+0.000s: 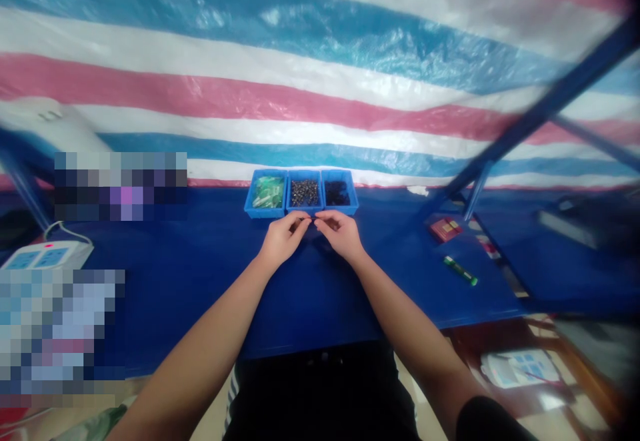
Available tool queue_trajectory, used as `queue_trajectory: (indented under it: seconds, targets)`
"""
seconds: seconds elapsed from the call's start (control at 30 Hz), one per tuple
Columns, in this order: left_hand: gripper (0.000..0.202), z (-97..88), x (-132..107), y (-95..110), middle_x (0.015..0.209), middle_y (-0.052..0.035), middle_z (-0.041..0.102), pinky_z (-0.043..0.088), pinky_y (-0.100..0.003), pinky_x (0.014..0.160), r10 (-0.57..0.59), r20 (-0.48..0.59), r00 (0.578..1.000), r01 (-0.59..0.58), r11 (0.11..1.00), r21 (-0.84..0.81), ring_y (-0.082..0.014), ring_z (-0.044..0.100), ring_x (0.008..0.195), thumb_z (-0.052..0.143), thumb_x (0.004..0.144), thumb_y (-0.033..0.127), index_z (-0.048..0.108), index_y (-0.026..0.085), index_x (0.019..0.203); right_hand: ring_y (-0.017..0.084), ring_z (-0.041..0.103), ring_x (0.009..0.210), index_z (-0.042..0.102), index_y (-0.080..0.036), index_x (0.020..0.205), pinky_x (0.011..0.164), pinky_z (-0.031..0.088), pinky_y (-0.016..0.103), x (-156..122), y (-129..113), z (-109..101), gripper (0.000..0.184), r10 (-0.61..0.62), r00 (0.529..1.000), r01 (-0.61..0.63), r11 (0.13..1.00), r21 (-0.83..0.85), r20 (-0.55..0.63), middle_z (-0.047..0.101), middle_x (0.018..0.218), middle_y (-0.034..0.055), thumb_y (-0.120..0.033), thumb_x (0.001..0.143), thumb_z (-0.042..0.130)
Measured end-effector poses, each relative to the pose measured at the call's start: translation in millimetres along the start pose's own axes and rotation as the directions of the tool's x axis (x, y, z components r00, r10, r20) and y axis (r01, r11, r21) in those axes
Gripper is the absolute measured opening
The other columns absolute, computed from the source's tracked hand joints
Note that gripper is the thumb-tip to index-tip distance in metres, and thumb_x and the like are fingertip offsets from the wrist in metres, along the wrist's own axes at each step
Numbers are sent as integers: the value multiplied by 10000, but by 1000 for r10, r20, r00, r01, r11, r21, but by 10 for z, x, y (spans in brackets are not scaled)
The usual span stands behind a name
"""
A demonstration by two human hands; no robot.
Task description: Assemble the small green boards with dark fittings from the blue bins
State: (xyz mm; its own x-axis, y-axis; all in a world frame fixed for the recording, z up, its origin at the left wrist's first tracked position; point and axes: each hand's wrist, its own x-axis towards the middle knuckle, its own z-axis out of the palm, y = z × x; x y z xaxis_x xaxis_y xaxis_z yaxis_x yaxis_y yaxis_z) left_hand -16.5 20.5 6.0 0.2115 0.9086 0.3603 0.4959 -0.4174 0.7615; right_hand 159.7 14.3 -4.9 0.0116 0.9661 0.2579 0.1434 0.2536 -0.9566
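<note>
Both hands meet just in front of three blue bins on a blue table, fingertips almost touching. My left hand (286, 235) is closed in a pinch, and my right hand (343, 233) pinches opposite it. Whatever small dark piece sits between the fingertips is too small to name. Behind the hands, the left bin (267, 213) holds clear and green plastic bags (269, 191). Small metallic parts (305, 193) fill the middle bin (291, 211). In the right bin (345, 210) lie small black pieces (337, 193).
A red box (445, 229) and a green tube (460, 270) lie on the table (195, 281) to the right. At the left stands a white power strip (50, 254). Blue metal frame bars (540, 107) slope across the right side; a striped sheet (300, 87) hangs behind.
</note>
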Motion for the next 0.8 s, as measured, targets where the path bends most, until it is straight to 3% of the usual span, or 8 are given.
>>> queue_trajectory:
  seconds: [0.1, 0.3, 0.57, 0.8]
  targets:
    - [323, -2, -8, 14, 752, -3, 670, 472, -237, 641, -11, 21, 1000, 11, 1000, 4, -130, 600, 639, 479, 916, 474, 657, 205, 921, 181, 678, 755, 712, -210, 987, 749, 558, 324, -1, -2, 1, 277, -2, 1000, 2, 1000, -4, -2, 728, 886, 50, -400, 787, 682]
    - [292, 17, -9, 0, 712, 12, 648, 479, -237, 662, -1, -9, 1000, 1, 1000, -18, -125, 595, 638, 524, 897, 456, 647, 215, 1007, 179, 678, 750, 712, -214, 984, 748, 558, 324, 10, 11, -2, 271, 4, 1000, -4, 1000, 9, -2, 728, 891, 47, -398, 789, 679]
    - [306, -1, 4, 6, 671, 9, 653, 475, -235, 630, -55, 31, 998, 55, 998, -10, -130, 612, 606, 474, 926, 459, 634, 203, 883, 185, 679, 745, 714, -217, 966, 742, 564, 330, -1, -4, 16, 258, 2, 1000, -2, 1000, 0, 6, 728, 868, 46, -395, 782, 686]
    - [308, 17, -2, -3, 694, 14, 653, 490, -245, 656, -6, -4, 1000, 6, 999, -39, -131, 613, 623, 522, 897, 466, 635, 215, 1036, 181, 680, 741, 709, -211, 970, 740, 558, 325, 13, 0, -1, 262, 2, 1000, -2, 1000, 28, -13, 724, 868, 49, -397, 788, 679]
